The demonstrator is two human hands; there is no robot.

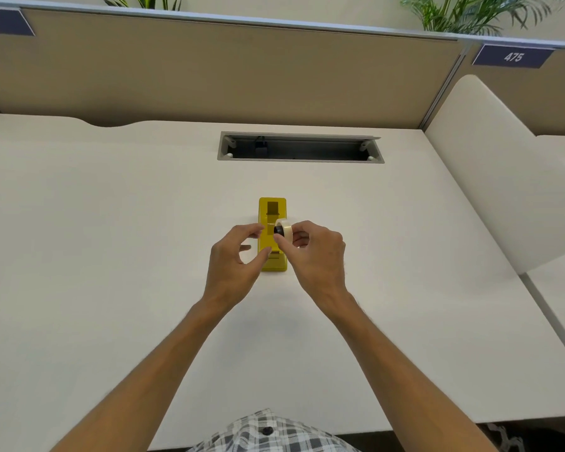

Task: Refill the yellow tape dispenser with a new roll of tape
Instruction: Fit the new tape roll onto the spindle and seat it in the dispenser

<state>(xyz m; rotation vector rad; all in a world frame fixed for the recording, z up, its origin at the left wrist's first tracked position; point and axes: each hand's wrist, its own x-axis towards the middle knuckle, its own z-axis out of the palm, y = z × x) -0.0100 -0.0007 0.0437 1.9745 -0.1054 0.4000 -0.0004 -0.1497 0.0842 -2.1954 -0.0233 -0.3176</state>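
A yellow tape dispenser (pixel 272 213) stands on the white desk (pixel 111 223), its long axis pointing away from me and its inner cavity showing. My right hand (pixel 313 252) holds a whitish tape roll (pixel 286 230) with a black core (pixel 278 231) just above the dispenser's right side, pinched between thumb and fingers. My left hand (pixel 234 259) hovers at the dispenser's left side with fingers curled and apart, its thumb tip by the near end and its fingertips close to the roll. Whether it touches the dispenser is unclear.
A grey cable tray opening (pixel 300 148) lies in the desk behind the dispenser. A beige partition wall (pixel 242 70) runs along the back, and a white divider (pixel 490 164) rises at the right. The desk's near edge is by my shirt.
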